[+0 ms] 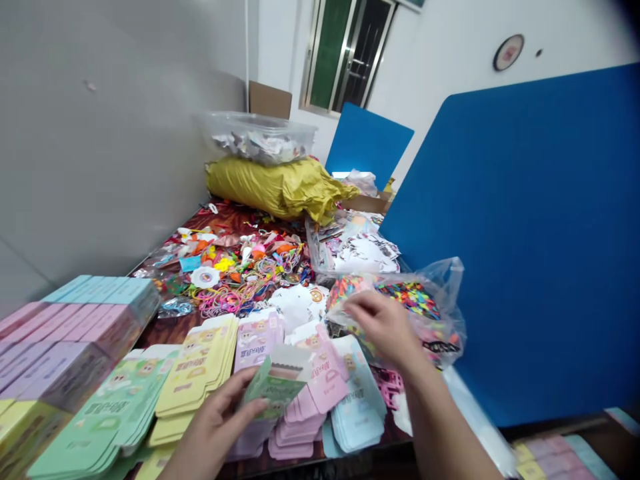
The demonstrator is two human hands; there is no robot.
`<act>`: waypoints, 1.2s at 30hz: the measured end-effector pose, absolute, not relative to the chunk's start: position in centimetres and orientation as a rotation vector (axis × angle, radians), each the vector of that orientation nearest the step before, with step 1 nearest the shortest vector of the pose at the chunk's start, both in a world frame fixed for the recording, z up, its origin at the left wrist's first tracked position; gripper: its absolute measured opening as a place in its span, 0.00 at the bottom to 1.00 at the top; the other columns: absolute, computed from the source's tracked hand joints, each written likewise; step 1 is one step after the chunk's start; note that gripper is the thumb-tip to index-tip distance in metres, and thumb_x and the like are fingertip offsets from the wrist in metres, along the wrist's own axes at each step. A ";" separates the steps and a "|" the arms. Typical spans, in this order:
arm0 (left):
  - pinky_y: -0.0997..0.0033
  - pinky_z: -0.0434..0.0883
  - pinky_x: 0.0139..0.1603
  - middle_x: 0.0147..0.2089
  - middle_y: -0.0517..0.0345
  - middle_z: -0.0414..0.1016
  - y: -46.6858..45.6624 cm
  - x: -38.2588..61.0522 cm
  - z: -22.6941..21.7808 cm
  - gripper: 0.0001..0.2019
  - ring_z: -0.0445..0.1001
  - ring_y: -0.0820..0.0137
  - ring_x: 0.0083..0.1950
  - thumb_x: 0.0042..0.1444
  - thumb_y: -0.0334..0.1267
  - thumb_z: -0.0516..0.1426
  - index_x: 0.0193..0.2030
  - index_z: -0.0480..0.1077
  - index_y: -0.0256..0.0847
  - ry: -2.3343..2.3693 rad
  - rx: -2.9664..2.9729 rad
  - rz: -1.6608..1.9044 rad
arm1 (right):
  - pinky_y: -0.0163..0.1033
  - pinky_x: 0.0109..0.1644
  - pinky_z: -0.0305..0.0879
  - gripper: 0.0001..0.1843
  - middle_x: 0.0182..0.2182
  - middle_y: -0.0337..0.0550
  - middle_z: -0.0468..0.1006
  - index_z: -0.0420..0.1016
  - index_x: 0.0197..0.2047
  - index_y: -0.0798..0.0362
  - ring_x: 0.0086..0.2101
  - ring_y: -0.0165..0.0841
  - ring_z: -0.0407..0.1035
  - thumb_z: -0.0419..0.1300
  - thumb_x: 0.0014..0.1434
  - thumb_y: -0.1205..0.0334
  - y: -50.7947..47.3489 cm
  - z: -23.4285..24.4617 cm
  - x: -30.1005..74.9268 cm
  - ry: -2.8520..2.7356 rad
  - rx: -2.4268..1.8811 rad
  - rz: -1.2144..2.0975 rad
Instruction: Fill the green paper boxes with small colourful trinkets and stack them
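Observation:
My left hand (217, 417) is low in the middle, its fingers closed on a green flat-folded paper box (275, 387). My right hand (383, 323) reaches into a clear plastic bag (440, 303) full of small colourful pieces, its fingers curled and blurred. I cannot tell whether it holds anything. Below my hands lie stacks of flat boxes: green (107, 413), yellow (200, 363), pink (320, 387) and light blue (357, 407).
Clear cases of folded boxes (75, 333) stand at the left. A heap of coloured hair bands and trinkets (240, 273) covers the table's middle. A yellow sack (280, 187) and a plastic tub (260, 137) sit at the back. Blue panels (540, 233) wall the right.

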State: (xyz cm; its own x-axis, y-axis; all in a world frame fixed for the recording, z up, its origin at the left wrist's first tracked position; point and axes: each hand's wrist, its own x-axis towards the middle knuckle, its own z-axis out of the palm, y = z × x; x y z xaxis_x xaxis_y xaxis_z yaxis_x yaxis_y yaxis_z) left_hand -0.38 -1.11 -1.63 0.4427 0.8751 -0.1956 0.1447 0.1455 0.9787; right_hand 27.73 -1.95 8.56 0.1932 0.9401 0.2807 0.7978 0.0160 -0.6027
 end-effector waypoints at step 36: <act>0.58 0.68 0.57 0.54 0.54 0.74 -0.9 0.2 -1.1 0.23 0.71 0.56 0.55 0.50 0.48 0.62 0.52 0.71 0.44 0.933 1.205 0.729 | 0.34 0.24 0.51 0.21 0.19 0.35 0.62 0.66 0.22 0.54 0.20 0.25 0.54 0.67 0.44 0.46 -1.7 8.6 38.8 -1.119 -1.662 0.908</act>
State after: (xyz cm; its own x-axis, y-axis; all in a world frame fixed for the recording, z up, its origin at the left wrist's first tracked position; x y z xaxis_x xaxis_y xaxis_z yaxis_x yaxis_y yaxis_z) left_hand 0.20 -0.92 -1.11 0.4505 0.8690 -0.2047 0.0124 0.2232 0.9747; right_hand 38.82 -1.68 8.64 0.3187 0.9441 -0.0840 0.2770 -0.1775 -0.9443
